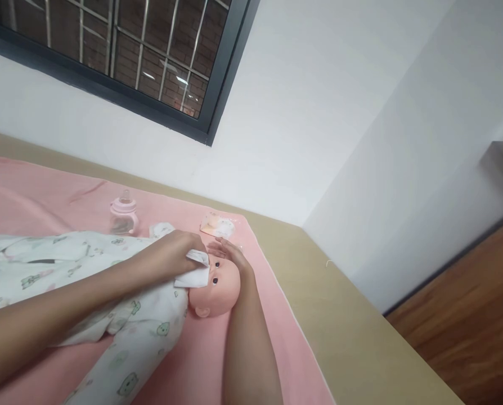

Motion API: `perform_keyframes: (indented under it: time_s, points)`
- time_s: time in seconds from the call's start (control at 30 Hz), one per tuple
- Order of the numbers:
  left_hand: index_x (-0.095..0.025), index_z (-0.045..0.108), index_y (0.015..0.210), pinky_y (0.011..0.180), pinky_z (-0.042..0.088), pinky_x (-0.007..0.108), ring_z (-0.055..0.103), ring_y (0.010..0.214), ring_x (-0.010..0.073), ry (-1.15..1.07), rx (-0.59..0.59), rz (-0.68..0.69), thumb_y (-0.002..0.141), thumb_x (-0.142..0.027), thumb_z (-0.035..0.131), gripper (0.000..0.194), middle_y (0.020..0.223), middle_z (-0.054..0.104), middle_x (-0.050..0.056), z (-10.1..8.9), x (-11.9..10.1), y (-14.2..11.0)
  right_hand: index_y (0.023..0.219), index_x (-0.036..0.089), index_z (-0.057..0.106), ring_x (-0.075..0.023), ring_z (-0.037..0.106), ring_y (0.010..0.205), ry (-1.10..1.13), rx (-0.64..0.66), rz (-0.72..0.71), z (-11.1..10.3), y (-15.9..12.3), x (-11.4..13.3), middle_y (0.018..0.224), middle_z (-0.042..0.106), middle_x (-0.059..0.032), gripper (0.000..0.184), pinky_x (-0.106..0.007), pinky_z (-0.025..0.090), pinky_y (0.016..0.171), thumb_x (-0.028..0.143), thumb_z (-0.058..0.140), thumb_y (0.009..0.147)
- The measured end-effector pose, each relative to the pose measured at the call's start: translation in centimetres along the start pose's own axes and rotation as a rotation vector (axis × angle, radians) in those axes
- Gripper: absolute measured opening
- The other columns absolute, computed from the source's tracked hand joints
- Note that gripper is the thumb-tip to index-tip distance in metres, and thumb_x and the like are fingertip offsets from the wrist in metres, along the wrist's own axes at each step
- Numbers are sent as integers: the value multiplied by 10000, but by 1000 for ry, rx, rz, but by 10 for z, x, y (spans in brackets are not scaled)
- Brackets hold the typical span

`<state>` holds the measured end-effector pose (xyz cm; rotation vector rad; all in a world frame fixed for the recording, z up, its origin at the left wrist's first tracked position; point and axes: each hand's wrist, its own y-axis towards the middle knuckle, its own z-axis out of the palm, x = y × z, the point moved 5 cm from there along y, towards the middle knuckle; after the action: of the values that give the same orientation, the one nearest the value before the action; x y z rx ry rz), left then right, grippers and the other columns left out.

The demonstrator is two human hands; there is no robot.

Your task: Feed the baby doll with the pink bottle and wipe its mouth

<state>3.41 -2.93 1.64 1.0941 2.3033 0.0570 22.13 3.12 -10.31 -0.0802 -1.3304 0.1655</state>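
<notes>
A baby doll (224, 289) lies on its back with its bald head toward the right, dressed in a white outfit (150, 329) printed with small green animals. My left hand (175, 254) is closed on a folded white tissue (192, 277), which rests against the lower part of the doll's face and hides its mouth. Along the far side of the head lies my right hand (233, 256), fingers stretched out and touching or nearly touching it. Both of the doll's dark eyes show between my hands.
A pink baby bottle (124, 215) with a handle stands on the pink sheet (192, 360) beyond the doll. Near the sheet's far corner lies a small tissue pack (218, 225). The tan tabletop (319, 292) borders a white wall (285, 140) with a barred window (150, 56).
</notes>
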Motion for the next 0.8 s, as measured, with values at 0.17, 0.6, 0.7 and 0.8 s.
perform_keyframes:
  time_s: [0.17,0.6,0.7,0.8]
  points:
    - [-200,718,793,710,428,272,611,811,227,12,-15,4,742,-288,491,249,859,686,47,0,2,1,1012,212,598,-239,619,1044,71,-32,60,-3,2,-4,1006,684,-75,400,-407,455,923,431,692,691]
    - [-200,678,828,751,416,284,604,857,220,-30,-10,0,768,-273,481,219,877,677,21,-9,4,1,1016,190,599,-216,656,965,94,9,4,-4,9,2,977,703,-54,452,-393,429,974,401,747,645]
    - [-194,648,847,710,421,266,602,818,206,-110,95,2,786,-309,491,203,855,668,1,-16,5,0,1027,194,595,-208,661,942,103,1,7,-4,7,1,966,706,-49,438,-391,434,968,380,738,658]
    - [-194,614,903,687,427,246,601,829,197,-147,182,-27,790,-335,515,205,909,655,-5,-23,7,-4,1037,207,595,-197,659,936,105,-6,-3,-5,7,-1,965,707,-45,415,-385,439,964,375,721,678]
